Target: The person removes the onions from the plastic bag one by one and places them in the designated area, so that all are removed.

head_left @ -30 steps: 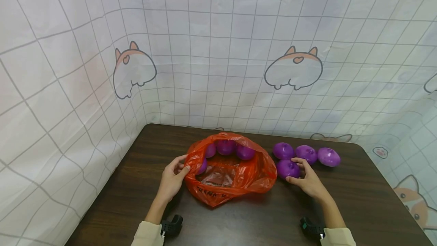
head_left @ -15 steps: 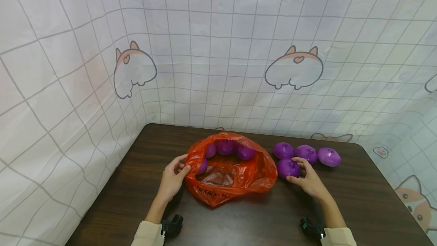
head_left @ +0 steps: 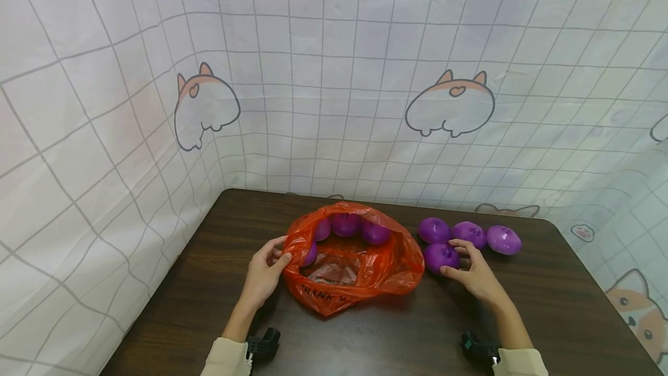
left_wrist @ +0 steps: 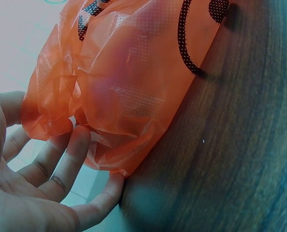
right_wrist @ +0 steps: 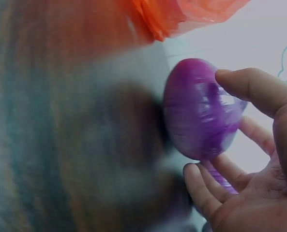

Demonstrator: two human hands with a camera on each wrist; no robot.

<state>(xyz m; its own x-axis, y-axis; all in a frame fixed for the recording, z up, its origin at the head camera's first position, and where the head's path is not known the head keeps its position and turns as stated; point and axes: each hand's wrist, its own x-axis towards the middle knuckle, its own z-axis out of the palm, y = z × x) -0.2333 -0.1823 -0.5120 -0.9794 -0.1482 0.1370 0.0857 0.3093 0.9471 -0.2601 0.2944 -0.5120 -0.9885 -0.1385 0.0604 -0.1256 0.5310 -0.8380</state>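
Observation:
My left hand (head_left: 266,274) pinches the left rim of an orange-red plastic bag (head_left: 355,293), thumb on one side and fingers on the other. The bag lies with its mouth spread wide, and several purple balls (head_left: 345,224) show inside along its back and left. Just right of the bag, my right hand (head_left: 477,274) is at a glossy purple ball (head_left: 440,258) on the table. In the right wrist view, the thumb overlaps the shiny purple ball (right_wrist: 199,108), and the other fingers stretch loosely behind and below it. Thin printed bag film (left_wrist: 133,92) fills the left wrist view.
Behind the right hand, three more purple balls sit in a row: one at left (head_left: 434,230), one in the middle (head_left: 468,235) and one at right (head_left: 503,240). The dark wooden table (head_left: 396,341) meets a grid-patterned cloth (head_left: 334,132) at the back.
My right hand has shifted slightly to the right against the ball, its fingertips a little farther back. The ball stays in place, and the left hand and bag have not moved.

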